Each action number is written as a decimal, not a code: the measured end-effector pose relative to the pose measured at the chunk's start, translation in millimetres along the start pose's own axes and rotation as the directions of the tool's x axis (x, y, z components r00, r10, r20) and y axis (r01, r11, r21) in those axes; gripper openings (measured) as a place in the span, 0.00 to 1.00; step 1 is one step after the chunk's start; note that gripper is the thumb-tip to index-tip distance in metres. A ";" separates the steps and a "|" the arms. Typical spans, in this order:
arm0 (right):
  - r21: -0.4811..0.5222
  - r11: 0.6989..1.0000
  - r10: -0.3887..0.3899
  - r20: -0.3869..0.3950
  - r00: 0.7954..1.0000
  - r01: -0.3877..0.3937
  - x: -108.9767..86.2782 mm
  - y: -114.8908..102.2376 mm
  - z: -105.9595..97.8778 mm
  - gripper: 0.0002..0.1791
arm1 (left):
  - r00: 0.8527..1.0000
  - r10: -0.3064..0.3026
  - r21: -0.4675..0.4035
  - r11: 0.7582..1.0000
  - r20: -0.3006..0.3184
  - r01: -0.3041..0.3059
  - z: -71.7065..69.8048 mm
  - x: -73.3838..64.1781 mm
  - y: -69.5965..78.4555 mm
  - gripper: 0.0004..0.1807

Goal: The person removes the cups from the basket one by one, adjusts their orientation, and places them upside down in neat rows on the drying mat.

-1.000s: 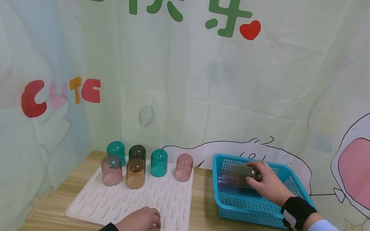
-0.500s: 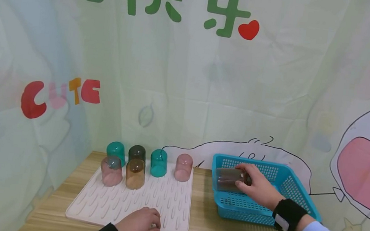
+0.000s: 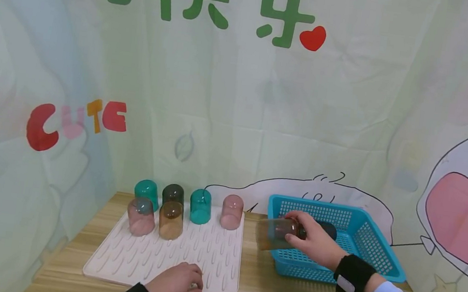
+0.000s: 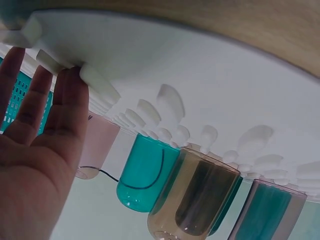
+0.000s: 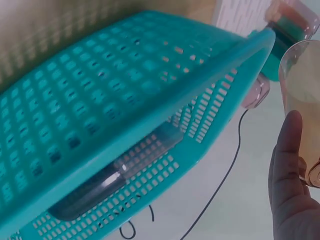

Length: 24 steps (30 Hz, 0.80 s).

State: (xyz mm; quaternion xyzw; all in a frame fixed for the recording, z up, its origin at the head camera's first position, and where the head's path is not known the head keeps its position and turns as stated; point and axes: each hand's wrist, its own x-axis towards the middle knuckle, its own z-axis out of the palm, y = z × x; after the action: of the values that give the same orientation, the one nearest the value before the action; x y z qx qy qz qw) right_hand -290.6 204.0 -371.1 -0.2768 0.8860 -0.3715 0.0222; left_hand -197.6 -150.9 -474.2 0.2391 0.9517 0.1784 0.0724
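My right hand (image 3: pixel 314 241) grips an amber see-through glass (image 3: pixel 269 233) near its base, thumb on one side and fingers on the other. The glass lies sideways in the air, its mouth to the left, past the left rim of the blue basket (image 3: pixel 310 272). The right wrist view shows the amber glass (image 5: pixel 305 90) beside my thumb. My left hand (image 3: pixel 177 285) rests on the front edge of the pale ridged mat (image 3: pixel 202 264); the left wrist view shows its relaxed fingers (image 4: pixel 70 105) touching the mat. Inside the basket lies a dark glass (image 5: pixel 100 187).
Upside-down glasses stand on the mat's back half: teal (image 3: pixel 146 192) and dark (image 3: pixel 173 191) ones, another teal one (image 3: pixel 201 207), a pink one (image 3: pixel 232 214), and in front a pink (image 3: pixel 140 222) and an amber one (image 3: pixel 170 226). A printed cloth (image 3: pixel 240 93) hangs behind.
My right hand has lifted the amber glass and carried it left across the basket's rim. The dark glass in the basket now shows behind the hand. My left hand has stayed still.
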 end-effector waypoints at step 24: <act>0.005 1.000 -0.022 0.091 0.996 0.021 5.7 -19.9 33.7 0.22 | 0.981 -0.074 0.046 0.995 -0.177 0.083 -12.2 2.1 17.3 0.28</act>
State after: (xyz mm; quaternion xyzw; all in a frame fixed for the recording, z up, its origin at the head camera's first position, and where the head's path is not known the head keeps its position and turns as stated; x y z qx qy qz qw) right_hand -277.7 168.0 -381.1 -0.3030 0.8802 -0.3605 0.0592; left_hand -194.8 -139.4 -456.5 0.1867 0.9675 0.1704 -0.0109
